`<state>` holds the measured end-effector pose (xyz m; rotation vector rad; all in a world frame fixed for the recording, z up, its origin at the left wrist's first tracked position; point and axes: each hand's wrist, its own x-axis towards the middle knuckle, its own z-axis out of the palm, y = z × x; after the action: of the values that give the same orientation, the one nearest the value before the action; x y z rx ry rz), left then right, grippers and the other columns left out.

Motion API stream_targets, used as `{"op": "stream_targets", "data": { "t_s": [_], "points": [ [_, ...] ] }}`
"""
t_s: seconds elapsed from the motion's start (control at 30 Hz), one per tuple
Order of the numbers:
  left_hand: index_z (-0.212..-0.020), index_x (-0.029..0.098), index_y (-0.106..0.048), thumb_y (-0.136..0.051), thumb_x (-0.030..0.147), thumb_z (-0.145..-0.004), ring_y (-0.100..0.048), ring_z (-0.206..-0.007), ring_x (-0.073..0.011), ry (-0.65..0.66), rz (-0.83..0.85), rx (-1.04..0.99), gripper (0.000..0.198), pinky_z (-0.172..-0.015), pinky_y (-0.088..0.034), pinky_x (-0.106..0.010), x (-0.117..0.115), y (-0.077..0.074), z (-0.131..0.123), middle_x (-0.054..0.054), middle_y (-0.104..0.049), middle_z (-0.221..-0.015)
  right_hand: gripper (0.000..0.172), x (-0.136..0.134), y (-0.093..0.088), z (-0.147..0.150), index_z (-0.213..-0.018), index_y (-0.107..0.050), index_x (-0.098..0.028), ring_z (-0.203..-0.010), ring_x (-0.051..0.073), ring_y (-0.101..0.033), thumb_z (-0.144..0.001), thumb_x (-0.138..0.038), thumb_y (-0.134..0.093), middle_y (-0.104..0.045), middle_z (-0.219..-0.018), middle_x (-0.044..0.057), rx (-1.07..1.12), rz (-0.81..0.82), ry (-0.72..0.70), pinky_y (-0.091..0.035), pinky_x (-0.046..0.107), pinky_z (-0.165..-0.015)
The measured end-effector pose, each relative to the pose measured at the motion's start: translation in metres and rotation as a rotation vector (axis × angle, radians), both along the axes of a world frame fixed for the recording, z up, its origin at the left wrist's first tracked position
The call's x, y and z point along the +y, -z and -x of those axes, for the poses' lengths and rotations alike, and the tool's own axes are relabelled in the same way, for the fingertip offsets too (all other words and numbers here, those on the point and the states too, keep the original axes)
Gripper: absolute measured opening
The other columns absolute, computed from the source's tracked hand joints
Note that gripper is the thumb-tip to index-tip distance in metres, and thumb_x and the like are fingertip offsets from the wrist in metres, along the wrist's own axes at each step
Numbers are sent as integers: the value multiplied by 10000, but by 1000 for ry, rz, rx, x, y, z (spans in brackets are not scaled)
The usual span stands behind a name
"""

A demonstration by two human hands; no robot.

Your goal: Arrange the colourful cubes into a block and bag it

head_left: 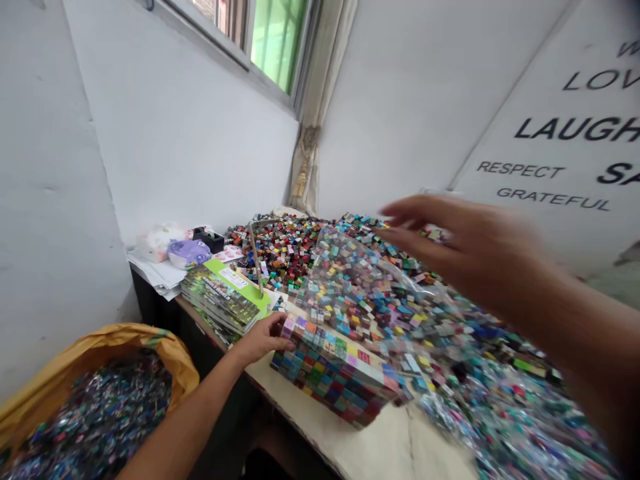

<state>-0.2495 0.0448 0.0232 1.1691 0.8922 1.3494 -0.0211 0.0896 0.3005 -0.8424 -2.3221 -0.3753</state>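
Observation:
My left hand rests against the near left end of a rectangular block of small coloured cubes packed tightly on the table, its fingers curled on the block's corner. My right hand is raised above the table, blurred by motion, with its fingers stretched out towards the left. Below it lies a clear plastic bag of coloured cubes. A big heap of loose coloured cubes covers the table behind.
A stack of green printed cardboard sheets lies left of the block. Papers and small packets sit at the far left end. A yellow sack of shiny scraps stands on the floor at the lower left. White walls close in on both sides.

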Motion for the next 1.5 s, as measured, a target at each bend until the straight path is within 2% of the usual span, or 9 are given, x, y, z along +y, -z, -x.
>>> {"op": "stream_targets", "data": {
  "t_s": [0.1,0.2,0.47,0.73,0.87,0.97,1.13,1.37,1.5],
  "points": [
    [-1083,167,-570,-827,262,-554,-600,-897,-208,21,16,-20,596,-763,-455,-299,0,-2,0,-47,-637,-1006,365,21,-10,70,-985,-682,-215,-710,254,-601,-758,-500,-669,-662,-777,63,-347,94,194,-427,353,-637],
    [-1025,158,-574,-835,263,-532,-595,-861,-193,27,26,-5,567,-743,-448,-287,0,-6,1,-36,-642,-951,133,33,-1,95,-794,-694,-227,-585,179,-554,-740,-348,-687,-616,-636,13,-381,142,219,-387,286,-585],
    [-1019,167,-589,-843,254,-522,-586,-949,-218,55,17,19,565,-817,-446,-314,3,-10,5,-41,-638,-1021,153,19,10,67,-765,-653,-231,-713,154,-575,-828,-272,-520,-631,-720,-18,-252,19,-116,-358,254,-656],
    [-995,164,-588,-845,259,-517,-594,-921,-213,35,14,29,551,-827,-437,-324,3,-7,5,-38,-643,-979,147,25,8,57,-901,-662,-226,-697,163,-581,-839,-267,-535,-645,-770,10,-195,50,-72,-401,269,-655],
    [-996,162,-574,-842,262,-520,-600,-875,-197,58,28,49,555,-772,-454,-307,3,-8,5,-36,-642,-956,472,22,2,63,-1226,-568,-292,-781,194,-600,-764,-306,-665,-636,-1029,37,-300,-14,-66,-426,278,-658],
    [-1002,171,-549,-838,264,-526,-598,-867,-191,56,30,60,565,-744,-460,-298,4,-8,6,-28,-632,-956,592,20,4,73,-1290,-528,-325,-652,158,-589,-732,-198,-680,-654,-886,13,-461,89,-15,-393,234,-563],
    [-1003,169,-542,-841,252,-516,-587,-923,-205,52,24,93,577,-798,-458,-317,6,-11,8,-37,-625,-984,446,20,6,82,-1232,-585,-260,-553,107,-545,-798,-167,-622,-618,-689,-40,-296,247,-28,-370,216,-533],
    [-1122,197,-517,-807,269,-581,-582,-1013,-226,63,36,150,618,-858,-464,-341,-1,-15,10,-60,-601,-1126,525,-9,-13,-15,-1269,-538,-234,-823,156,-603,-797,-424,-665,-645,-967,12,128,296,-169,-460,290,-722],
    [-1253,207,-451,-802,289,-593,-556,-1116,-266,21,28,128,752,-923,-448,-373,-1,-15,12,-106,-533,-1288,505,-25,46,-110,-1197,-547,-275,-963,197,-599,-752,-432,-728,-628,-983,49,787,407,-132,-476,362,-838]
  ]
}}
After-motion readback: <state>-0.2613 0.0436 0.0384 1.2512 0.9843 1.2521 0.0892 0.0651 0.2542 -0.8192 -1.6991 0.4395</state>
